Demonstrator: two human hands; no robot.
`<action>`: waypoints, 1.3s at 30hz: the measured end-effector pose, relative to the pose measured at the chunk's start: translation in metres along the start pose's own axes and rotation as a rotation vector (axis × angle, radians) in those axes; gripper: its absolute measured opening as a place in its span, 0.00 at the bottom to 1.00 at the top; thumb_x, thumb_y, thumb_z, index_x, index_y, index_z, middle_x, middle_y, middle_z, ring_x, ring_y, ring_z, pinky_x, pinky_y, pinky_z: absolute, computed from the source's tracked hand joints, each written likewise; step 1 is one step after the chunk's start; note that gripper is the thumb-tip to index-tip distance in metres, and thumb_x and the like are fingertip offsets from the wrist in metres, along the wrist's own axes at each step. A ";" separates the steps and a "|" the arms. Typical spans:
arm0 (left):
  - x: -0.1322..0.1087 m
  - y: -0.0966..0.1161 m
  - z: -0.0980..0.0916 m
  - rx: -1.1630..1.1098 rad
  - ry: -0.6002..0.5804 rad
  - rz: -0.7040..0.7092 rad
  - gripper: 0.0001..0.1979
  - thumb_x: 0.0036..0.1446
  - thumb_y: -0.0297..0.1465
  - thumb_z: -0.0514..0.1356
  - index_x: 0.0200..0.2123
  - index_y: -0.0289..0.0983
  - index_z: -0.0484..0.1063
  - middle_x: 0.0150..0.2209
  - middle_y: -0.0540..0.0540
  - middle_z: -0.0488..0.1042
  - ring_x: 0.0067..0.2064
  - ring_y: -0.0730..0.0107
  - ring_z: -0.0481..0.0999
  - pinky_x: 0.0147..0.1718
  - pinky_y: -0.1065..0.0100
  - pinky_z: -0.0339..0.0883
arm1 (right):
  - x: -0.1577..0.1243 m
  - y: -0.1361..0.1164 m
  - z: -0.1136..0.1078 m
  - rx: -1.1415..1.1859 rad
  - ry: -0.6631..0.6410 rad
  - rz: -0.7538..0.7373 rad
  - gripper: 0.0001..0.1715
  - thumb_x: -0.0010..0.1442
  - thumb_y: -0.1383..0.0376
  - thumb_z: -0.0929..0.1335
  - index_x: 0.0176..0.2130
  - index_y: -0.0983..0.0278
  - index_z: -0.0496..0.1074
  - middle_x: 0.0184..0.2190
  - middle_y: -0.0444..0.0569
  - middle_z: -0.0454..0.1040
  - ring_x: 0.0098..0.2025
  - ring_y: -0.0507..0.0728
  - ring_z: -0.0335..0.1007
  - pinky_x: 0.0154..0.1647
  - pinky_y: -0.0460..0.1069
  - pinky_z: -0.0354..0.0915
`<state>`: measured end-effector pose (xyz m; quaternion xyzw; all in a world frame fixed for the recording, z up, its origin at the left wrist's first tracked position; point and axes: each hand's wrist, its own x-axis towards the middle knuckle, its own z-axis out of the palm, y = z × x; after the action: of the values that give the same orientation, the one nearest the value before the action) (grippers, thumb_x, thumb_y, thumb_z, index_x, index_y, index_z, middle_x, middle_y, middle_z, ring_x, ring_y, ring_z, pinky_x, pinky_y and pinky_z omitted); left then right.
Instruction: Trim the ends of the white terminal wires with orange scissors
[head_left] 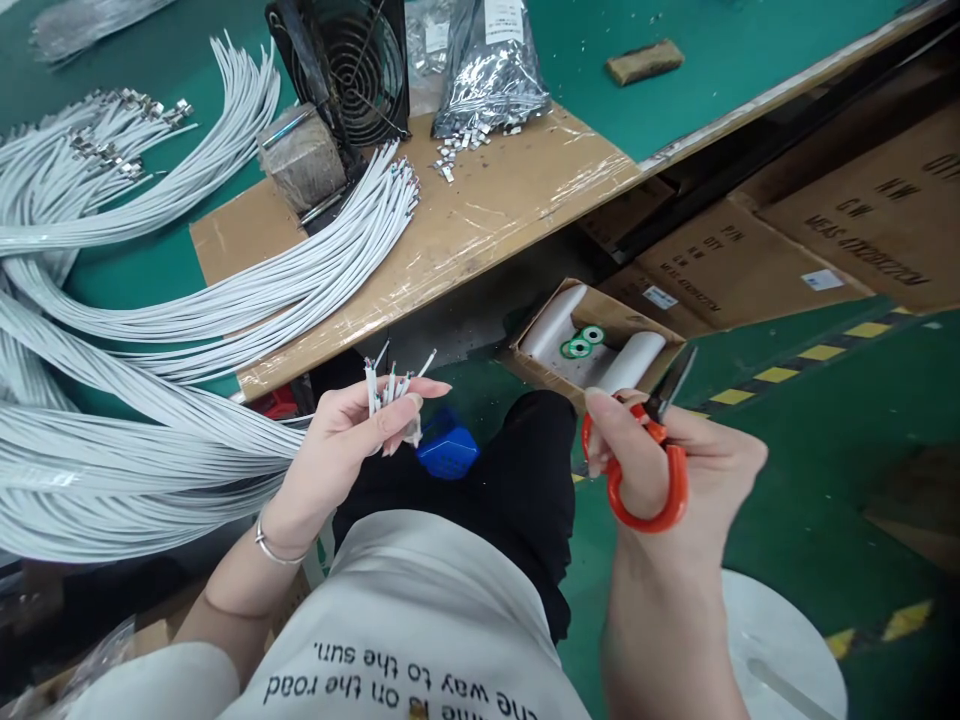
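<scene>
My left hand (364,415) is closed round the ends of several thin white cables (388,390), whose stripped tips poke up between thumb and fingers. My right hand (660,450) grips a pair of scissors (667,480) with orange handles, and the dark blades point up and away. The two hands are well apart, both in front of the table edge. To the left of my left hand, a large bundle of white cables (172,420) hangs over the table's edge. A further cable bundle (300,290) lies on the cardboard with its ends fanned out.
A black fan (360,80) stands on the table beside a tape-wrapped block (304,160). Small metal parts (457,145) spill near a grey bag (491,70). Below, an open carton (555,375) holds white rolls. A blue bin (448,447) and a round stool (780,650) are nearby.
</scene>
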<state>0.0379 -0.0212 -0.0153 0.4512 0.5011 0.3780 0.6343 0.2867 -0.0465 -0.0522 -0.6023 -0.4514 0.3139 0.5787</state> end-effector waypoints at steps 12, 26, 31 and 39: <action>0.001 0.002 0.004 -0.169 -0.008 -0.035 0.13 0.63 0.37 0.74 0.34 0.37 0.76 0.25 0.53 0.74 0.20 0.79 0.69 0.19 0.76 0.61 | -0.002 -0.005 0.012 0.054 -0.062 0.049 0.24 0.60 0.64 0.79 0.17 0.59 0.73 0.16 0.41 0.70 0.19 0.51 0.61 0.20 0.49 0.57; 0.001 -0.002 0.006 -0.226 0.001 -0.016 0.10 0.62 0.32 0.75 0.34 0.36 0.79 0.24 0.54 0.77 0.20 0.77 0.76 0.17 0.79 0.67 | -0.003 -0.010 0.030 0.094 -0.192 0.003 0.05 0.59 0.66 0.80 0.31 0.56 0.86 0.23 0.42 0.75 0.23 0.51 0.62 0.22 0.49 0.57; 0.000 -0.004 0.006 -0.225 -0.038 -0.022 0.09 0.63 0.30 0.74 0.33 0.36 0.79 0.21 0.53 0.78 0.20 0.76 0.77 0.20 0.77 0.72 | -0.005 -0.017 0.047 0.143 -0.302 0.024 0.01 0.57 0.64 0.81 0.34 0.58 0.88 0.24 0.42 0.73 0.24 0.50 0.63 0.22 0.48 0.58; 0.004 -0.006 0.006 -0.104 0.177 0.152 0.07 0.52 0.31 0.80 0.34 0.39 0.88 0.45 0.46 0.83 0.43 0.69 0.84 0.43 0.72 0.81 | -0.008 -0.018 0.060 0.157 -0.270 0.018 0.02 0.57 0.65 0.81 0.34 0.60 0.87 0.24 0.41 0.72 0.24 0.49 0.62 0.24 0.47 0.59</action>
<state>0.0449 -0.0206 -0.0214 0.4191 0.4995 0.4887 0.5797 0.2260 -0.0301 -0.0434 -0.5115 -0.4937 0.4316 0.5553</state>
